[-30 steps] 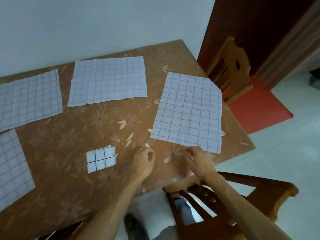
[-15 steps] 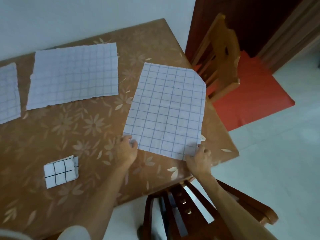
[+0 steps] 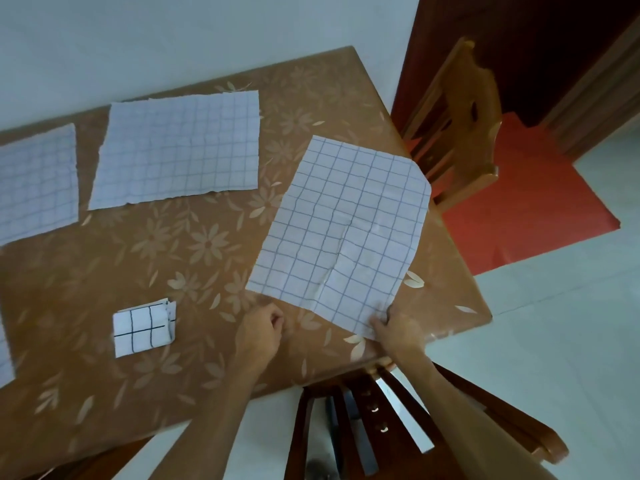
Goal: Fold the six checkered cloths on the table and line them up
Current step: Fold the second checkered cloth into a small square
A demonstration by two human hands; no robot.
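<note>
A white checkered cloth [image 3: 343, 233] lies spread flat at the right end of the brown flowered table [image 3: 194, 258]. My right hand [image 3: 394, 327] pinches its near right corner close to the table's edge. Just below the cloth's near edge, my left hand [image 3: 263, 327] rests on the table with curled fingers, and no cloth shows in it. To the left of that hand lies a small folded cloth [image 3: 143, 327]. Two more cloths lie unfolded at the back, one in the middle [image 3: 176, 150] and one at the left [image 3: 34, 181]. A sliver of another cloth [image 3: 5, 355] shows at the left border.
A wooden chair [image 3: 457, 126] stands past the table's right end on a red mat [image 3: 519, 209]. Another chair's dark wooden back [image 3: 374, 417] is right below my arms at the near edge. A pale wall runs behind the table.
My left hand has come off the cloth's near left corner and now sits curled just below the edge. The right hand keeps its pinch on the near right corner. The view has shifted slightly.
</note>
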